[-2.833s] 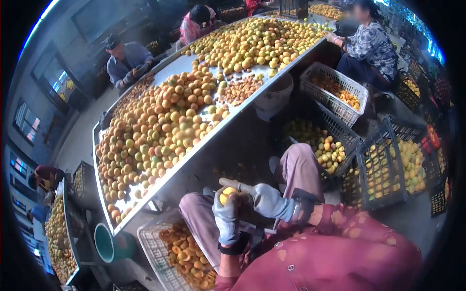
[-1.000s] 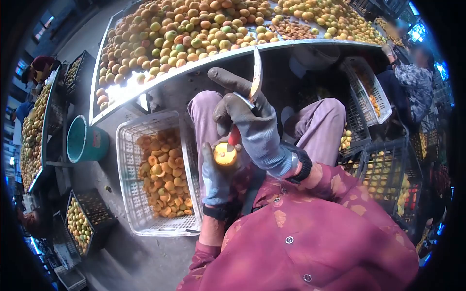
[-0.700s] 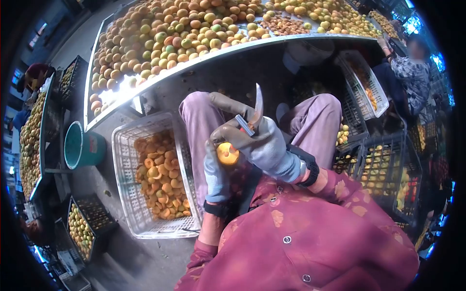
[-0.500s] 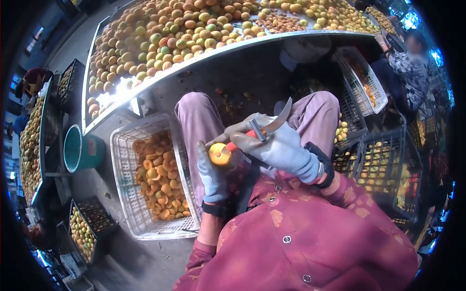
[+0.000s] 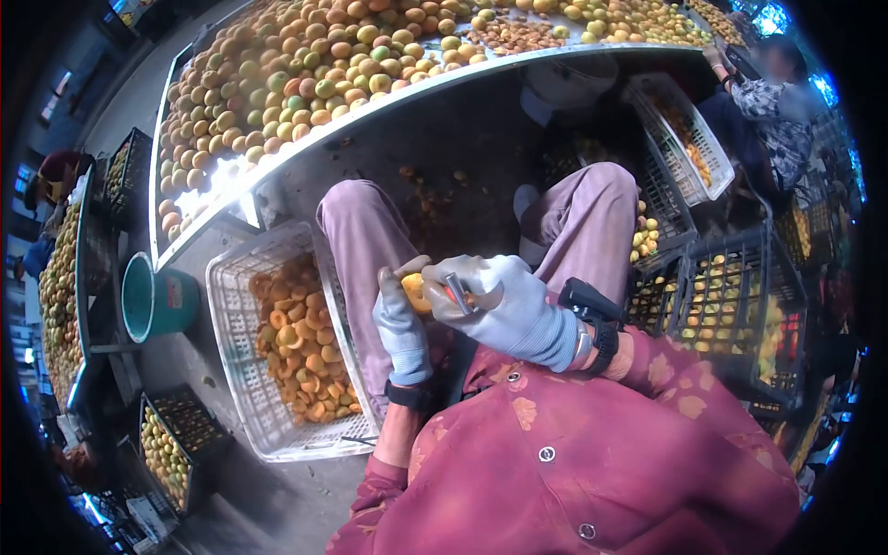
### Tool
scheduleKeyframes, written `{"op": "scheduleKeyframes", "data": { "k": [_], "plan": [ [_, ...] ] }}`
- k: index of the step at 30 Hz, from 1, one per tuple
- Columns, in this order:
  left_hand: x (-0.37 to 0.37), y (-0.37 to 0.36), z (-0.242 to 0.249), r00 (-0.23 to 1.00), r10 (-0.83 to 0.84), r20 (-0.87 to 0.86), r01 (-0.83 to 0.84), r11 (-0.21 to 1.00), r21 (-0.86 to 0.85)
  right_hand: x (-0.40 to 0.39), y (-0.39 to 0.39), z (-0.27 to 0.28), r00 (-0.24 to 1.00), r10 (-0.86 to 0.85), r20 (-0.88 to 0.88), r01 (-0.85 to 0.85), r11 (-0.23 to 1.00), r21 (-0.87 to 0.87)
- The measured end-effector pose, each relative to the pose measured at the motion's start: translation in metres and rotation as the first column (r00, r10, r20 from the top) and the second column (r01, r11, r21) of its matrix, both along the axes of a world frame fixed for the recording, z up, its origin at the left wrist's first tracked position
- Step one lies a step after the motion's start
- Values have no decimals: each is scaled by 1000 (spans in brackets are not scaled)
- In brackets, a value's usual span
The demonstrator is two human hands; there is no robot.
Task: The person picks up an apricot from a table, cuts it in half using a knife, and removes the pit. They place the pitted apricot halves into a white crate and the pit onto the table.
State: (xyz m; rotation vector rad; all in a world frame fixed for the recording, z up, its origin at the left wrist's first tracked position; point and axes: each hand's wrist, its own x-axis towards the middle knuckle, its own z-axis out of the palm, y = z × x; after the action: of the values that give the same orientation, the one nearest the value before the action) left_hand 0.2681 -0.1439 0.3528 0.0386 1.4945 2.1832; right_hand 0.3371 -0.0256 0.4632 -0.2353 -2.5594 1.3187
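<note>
In a pale glove, my left hand [image 5: 400, 324] is closed round a yellow-orange apricot [image 5: 415, 292] above my lap. My gloved right hand [image 5: 499, 301] meets the fruit from the right, its fingers wrapped round a tool with a metal piece [image 5: 457, 291] and a bit of red handle showing. The blade is hidden from view. Left of my leg, a white basket [image 5: 231, 370] holds many halved orange apricots [image 5: 301, 342].
A metal-edged table [image 5: 370, 109] heaped with whole apricots stands ahead. A teal bucket [image 5: 159, 298] is at the left, with crates of fruit beyond. Black crates [image 5: 721, 305] and a white crate [image 5: 684, 139] stand at the right, near another person [image 5: 772, 116].
My right hand has turned, and the curved blade that stuck up from it is out of sight. Its fingers now cover part of the apricot. My knees and the view have shifted slightly.
</note>
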Motion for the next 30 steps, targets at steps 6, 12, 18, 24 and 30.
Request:
{"op": "scheduleKeyframes", "data": {
  "k": [6, 12, 18, 24, 30],
  "plan": [
    [2, -6, 6, 998, -64, -6, 62, 987, -151, 0, 15, -29, 997, 59, -54, -53, 992, 115],
    [3, -4, 10, 995, -48, 90, 51, 998, -26, 5, 11, -36, 981, -57, -183, 28, 987, -157],
    [8, -3, 29, 985, 10, 171, -32, 991, 128, 1, 18, -47, 973, -109, 205, 233, 468, -852],
    [4, -2, 20, 988, -36, 151, 14, 989, 145, 2, 22, -52, 982, -124, 142, 182, 444, -877],
    [6, 4, 34, 987, -88, 134, 51, 966, 255, 5, 20, -28, 991, -121, 62, 130, 714, -688]
  ]
}}
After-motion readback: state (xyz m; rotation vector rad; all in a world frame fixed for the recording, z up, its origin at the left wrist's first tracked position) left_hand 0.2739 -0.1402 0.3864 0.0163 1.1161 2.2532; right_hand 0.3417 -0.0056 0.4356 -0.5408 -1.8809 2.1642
